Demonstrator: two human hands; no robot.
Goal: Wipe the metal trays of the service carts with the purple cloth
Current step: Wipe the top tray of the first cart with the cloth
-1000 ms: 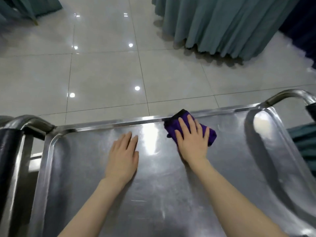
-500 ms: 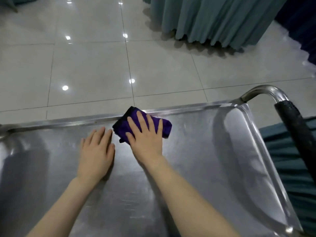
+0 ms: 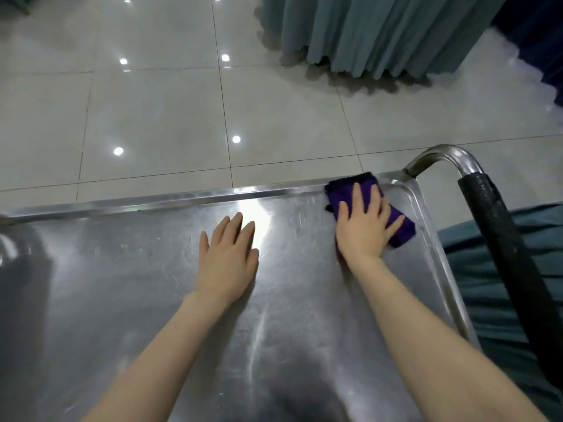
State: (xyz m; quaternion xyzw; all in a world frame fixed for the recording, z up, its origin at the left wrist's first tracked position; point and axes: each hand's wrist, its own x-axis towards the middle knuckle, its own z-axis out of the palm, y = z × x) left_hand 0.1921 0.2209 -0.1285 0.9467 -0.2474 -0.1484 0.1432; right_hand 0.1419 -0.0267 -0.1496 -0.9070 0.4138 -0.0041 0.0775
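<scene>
Cloth [image 3: 336,193] in the tray's far right corner: deep purple, black trim on its far edge. Tray [image 3: 152,269]: silver-grey with fine pale scratches; handle grip [image 3: 499,254] to its right: black. Beyond the tray: floor [image 3: 152,117] of pale grey tiles with thin dark grid lines, and a pleated teal curtain [image 3: 380,32].
</scene>
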